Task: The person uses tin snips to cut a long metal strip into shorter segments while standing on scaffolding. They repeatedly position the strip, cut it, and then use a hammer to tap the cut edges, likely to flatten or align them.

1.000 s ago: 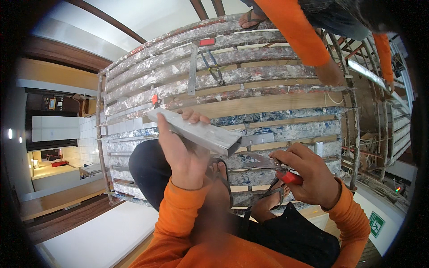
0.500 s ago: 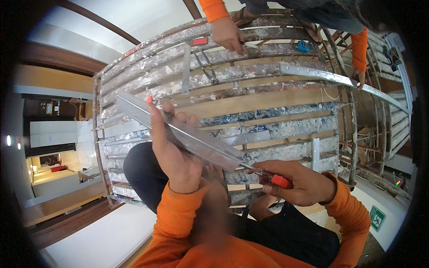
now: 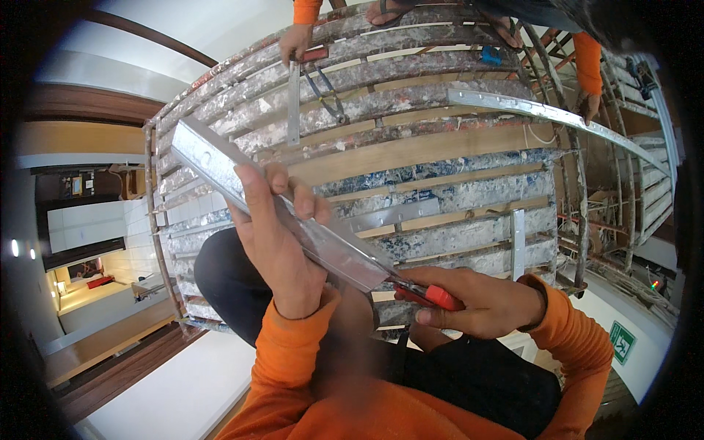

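Observation:
A short piece of galvanised metal channel (image 3: 330, 246) slants across in front of me, its far end up to the left. My left hand (image 3: 275, 246) is wrapped round its middle, thumb on top and fingers along the far edge. At the channel's near right end, my right hand (image 3: 488, 297) grips red-handled tin snips (image 3: 442, 298). The snips' jaws meet the end of the channel; how deep they reach into the metal I cannot tell. Under both hands lies a paint-splashed platform of wooden slats (image 3: 469, 213).
Across the platform, a co-worker's hand (image 3: 295, 42) grasps a red-handled square (image 3: 293, 110); the other hand (image 3: 589, 105) holds a long metal strip (image 3: 513, 105). Pliers (image 3: 327, 97), a blue tape measure (image 3: 490, 56) and metal offcuts (image 3: 518, 242) lie on the slats. Gaps run between them.
My hands and the channel have shifted slightly left, and the channel has rolled to show more of its face. The co-worker's one hand has moved left onto the square.

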The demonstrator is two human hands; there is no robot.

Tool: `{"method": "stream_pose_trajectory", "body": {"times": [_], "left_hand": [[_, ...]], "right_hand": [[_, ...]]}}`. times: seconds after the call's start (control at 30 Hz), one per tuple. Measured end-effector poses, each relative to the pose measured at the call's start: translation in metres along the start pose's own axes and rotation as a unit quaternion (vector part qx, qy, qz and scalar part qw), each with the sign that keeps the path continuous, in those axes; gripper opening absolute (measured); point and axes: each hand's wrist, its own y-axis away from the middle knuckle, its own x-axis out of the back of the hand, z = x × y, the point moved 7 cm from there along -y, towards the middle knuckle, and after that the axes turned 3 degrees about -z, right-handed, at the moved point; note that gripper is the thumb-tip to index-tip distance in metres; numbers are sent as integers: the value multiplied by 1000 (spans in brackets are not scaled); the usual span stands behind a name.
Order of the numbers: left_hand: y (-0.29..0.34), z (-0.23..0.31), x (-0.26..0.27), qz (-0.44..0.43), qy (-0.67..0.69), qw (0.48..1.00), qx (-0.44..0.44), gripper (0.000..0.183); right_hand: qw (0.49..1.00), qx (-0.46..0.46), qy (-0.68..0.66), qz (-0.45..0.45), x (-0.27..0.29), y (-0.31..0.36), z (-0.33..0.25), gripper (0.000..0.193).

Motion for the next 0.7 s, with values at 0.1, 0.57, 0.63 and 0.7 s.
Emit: {"method": "stream_pose_trajectory", "body": {"times": [0.1, 0.57, 0.63, 0.7], "left_hand": [[-1, -1, -4, -16, 5, 1000, 13, 27], [1, 1, -12, -29, -31, 999, 8, 23], [1, 2, -13, -28, -35, 999, 8, 23], [2, 2, -13, -30, -43, 999, 10, 23]], "right_hand": [[993, -73, -82, -45, -5, 2, 1, 57], [992, -52, -112, -31, -9, 3, 1, 40], [994, -59, -90, -27, -8, 3, 2, 38], [996, -66, -55, -20, -7, 3, 3, 38]]}}
